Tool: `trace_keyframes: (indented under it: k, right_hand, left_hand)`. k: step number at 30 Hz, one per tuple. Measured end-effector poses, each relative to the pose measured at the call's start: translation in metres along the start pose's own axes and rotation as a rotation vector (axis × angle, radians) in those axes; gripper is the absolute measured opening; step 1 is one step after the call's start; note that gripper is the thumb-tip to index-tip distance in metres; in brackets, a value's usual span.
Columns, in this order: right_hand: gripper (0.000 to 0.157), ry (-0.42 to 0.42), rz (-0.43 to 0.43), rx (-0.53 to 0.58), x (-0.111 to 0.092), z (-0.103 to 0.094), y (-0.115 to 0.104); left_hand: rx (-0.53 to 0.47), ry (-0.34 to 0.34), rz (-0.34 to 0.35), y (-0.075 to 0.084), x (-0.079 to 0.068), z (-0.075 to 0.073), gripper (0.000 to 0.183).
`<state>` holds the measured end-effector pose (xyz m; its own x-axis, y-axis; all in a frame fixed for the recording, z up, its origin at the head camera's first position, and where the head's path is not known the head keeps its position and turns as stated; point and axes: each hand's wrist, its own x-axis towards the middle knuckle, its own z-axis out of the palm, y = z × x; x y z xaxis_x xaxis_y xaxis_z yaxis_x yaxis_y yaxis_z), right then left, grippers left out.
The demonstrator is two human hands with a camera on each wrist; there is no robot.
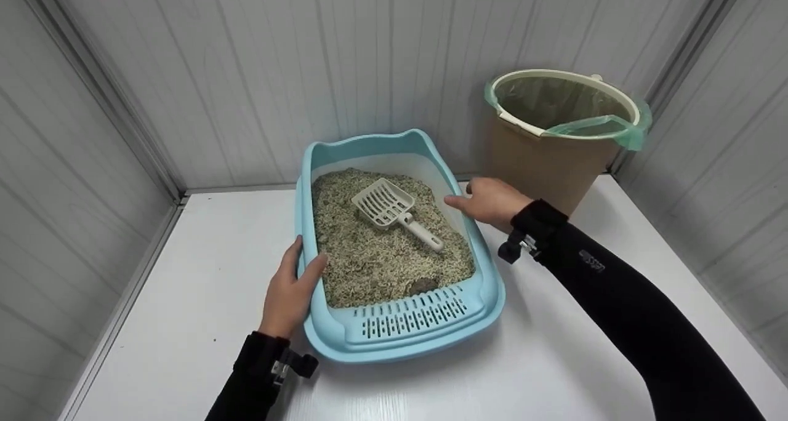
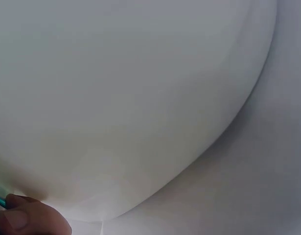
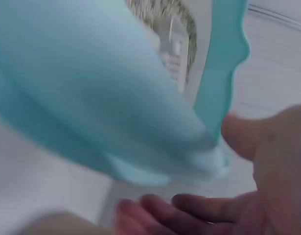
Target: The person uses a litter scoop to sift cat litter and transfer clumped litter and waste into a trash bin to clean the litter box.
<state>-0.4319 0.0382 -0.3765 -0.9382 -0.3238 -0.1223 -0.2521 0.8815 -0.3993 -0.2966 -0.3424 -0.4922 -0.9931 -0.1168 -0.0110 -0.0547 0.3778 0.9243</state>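
Note:
A light blue litter box (image 1: 326,335) with a white base stands on the white table, filled with grainy litter (image 1: 363,267). On the litter lies an off-white slotted litter scoop (image 1: 421,231), its handle pointing toward the front right. My left hand (image 1: 290,295) grips the left rim, thumb over the top and fingers along the outside. At the right rim is my right hand (image 1: 494,201), thumb extended toward the edge. The right wrist view shows its fingers (image 3: 204,208) loosely spread outside the box, apart from the rim. A dark clump (image 1: 423,285) sits near the slotted front lip.
Behind my right hand stands a brown bin (image 1: 542,168) with a cream rim and a green liner bag (image 1: 637,135). Ribbed grey-white panels (image 1: 258,76) enclose the back and both sides. White tabletop (image 1: 184,322) stretches left of the box.

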Motion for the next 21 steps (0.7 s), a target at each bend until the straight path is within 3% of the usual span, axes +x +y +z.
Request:
trace_keyframes:
  k: [3, 8, 15, 18, 21]
  right_hand:
    - [0.049, -0.054, -0.030, 0.027, -0.003, 0.014, 0.007]
    - [0.045, 0.002, -0.044, 0.051, -0.004, 0.025, 0.009]
    - [0.049, 0.016, -0.057, 0.098, 0.000, 0.032, 0.015]
    - [0.050, 0.024, -0.113, 0.134, 0.003, 0.034, 0.025]
    - [0.053, 0.049, -0.222, 0.150, 0.011, 0.037, 0.043]
  left_hand:
    - [0.001, -0.007, 0.001, 0.000, -0.001, -0.001, 0.091]
    - [-0.001, -0.019, -0.004, 0.001, -0.001, -0.003, 0.092]
    - [0.015, -0.030, -0.018, 0.001, -0.002, -0.005, 0.093]
    - [0.019, -0.030, -0.017, 0.001, -0.002, -0.003, 0.093]
    - [0.031, -0.032, -0.018, 0.004, -0.004, 0.000, 0.093]
